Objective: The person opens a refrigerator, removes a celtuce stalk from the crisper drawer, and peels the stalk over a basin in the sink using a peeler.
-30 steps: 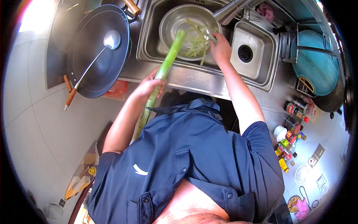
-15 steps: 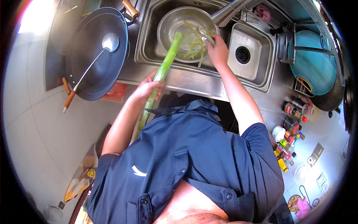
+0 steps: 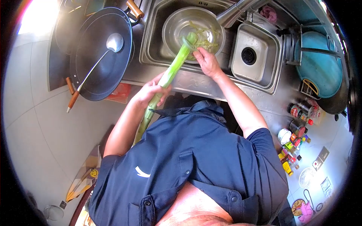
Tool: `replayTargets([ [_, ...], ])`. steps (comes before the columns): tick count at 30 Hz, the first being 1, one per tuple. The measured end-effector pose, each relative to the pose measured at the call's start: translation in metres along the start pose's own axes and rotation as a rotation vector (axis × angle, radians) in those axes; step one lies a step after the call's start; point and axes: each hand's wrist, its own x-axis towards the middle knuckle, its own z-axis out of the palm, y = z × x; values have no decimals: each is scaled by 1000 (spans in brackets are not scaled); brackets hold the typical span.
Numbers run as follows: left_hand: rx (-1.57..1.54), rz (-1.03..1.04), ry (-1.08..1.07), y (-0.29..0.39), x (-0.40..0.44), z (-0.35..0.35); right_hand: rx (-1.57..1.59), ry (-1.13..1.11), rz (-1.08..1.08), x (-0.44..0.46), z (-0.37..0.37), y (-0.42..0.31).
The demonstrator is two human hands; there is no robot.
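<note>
- While the left hand [image 3: 151,92] is wrapped around a long green stalk [image 3: 175,67], the right hand [image 3: 208,63] is closed on a peeler [image 3: 188,44] at the stalk's upper end.
- That end reaches over a metal bowl [image 3: 173,32] holding green peelings [image 3: 212,45], in the larger sink basin [image 3: 154,39].
- Well to the left, a ladle [image 3: 114,42] rests in a dark wok [image 3: 113,71].

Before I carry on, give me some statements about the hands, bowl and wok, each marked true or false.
1. The left hand grips the green stalk. True.
2. The right hand holds a knife. False: it holds a peeler against the stalk.
3. The metal bowl sits in the smaller basin. False: it is in the larger basin.
4. Green peelings lie in the bowl. True.
5. The ladle rests in the wok. True.
</note>
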Motion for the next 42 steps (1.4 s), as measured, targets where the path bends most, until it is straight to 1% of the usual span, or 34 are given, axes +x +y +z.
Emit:
replayTargets([
  [2, 20, 10, -51, 1, -7, 1, -71, -2, 52, 7, -9, 13],
  [3, 20, 6, -50, 0, -12, -1, -162, -64, 168, 18, -23, 19],
  [4, 102, 19, -64, -1, -16, -2, -207, -14, 188, 30, -28, 57],
  [5, 184, 32, -77, -1, -20, -3, -268, 14, 232, 34, -39, 65],
  [6, 197, 45, -121, 0, -23, 1, -329, 44, 278, 33, -47, 69],
  [7, 246, 49, -129, 2, -24, 4, -329, 47, 275, 35, -53, 70],
  [9, 282, 50, -130, 3, -24, 11, -166, 181, 211, 33, -57, 73],
  [10, 292, 49, -66, 4, -22, 15, -169, 176, 214, 29, -57, 65],
  [11, 304, 52, -1, 6, -20, 17, 52, 134, 253, 26, -57, 48],
  [12, 305, 56, -1, 6, -18, 17, 275, 91, 289, 24, -56, 31],
  [14, 267, 27, 78, 5, -16, 15, 337, 130, 274, 19, -46, 14],
  [15, 268, 27, 76, 4, -15, 14, 380, 100, 244, 17, -44, 12],
  [17, 141, 34, 105, 3, -13, 12, 422, 70, 217, 11, -39, 8],
  [20, 84, 28, 102, 3, -9, 9, 151, -10, 75, 4, -25, 2],
  [21, 85, 26, 103, 4, -8, 10, 130, 23, 32, 2, -20, -2],
  [22, 74, 29, 89, 4, -9, 11, 133, 24, 34, 0, -16, -7],
  [24, 63, 32, 76, 7, -9, 15, -19, 75, -63, -1, -11, -14],
  [26, 91, 8, 120, 10, -11, 20, 5, 89, -66, -4, -8, -20],
  [28, 79, 9, 96, 8, -10, 16, -166, -14, -143, -5, -12, -28],
  [29, 66, 11, 72, 7, -9, 14, -166, -14, -142, -4, -14, -28],
  [31, 76, 17, 46, 8, -11, 13, -240, -138, -33, -2, -19, -25],
  [32, 84, 23, 21, 8, -11, 13, -239, -137, -33, 0, -20, -22],
  [34, 107, 15, 30, 10, -13, 15, -175, -43, -58, 2, -20, -13],
  [35, 132, 14, 37, 11, -14, 15, -187, -83, 53, 9, -23, -3],
  [36, 132, 12, 37, 7, -14, 10, -186, -83, 54, 16, -25, 21],
  [38, 144, 46, 20, -3, -17, -5, -295, 12, 177, 29, -33, 68],
  [39, 175, 74, -27, 1, -21, -1, -293, 19, 172, 33, -43, 73],
  [41, 157, 68, -25, 4, -25, 2, -414, 68, 272, 29, -51, 79],
  [42, 142, 70, -27, 7, -26, 4, -415, 62, 271, 29, -52, 81],
])
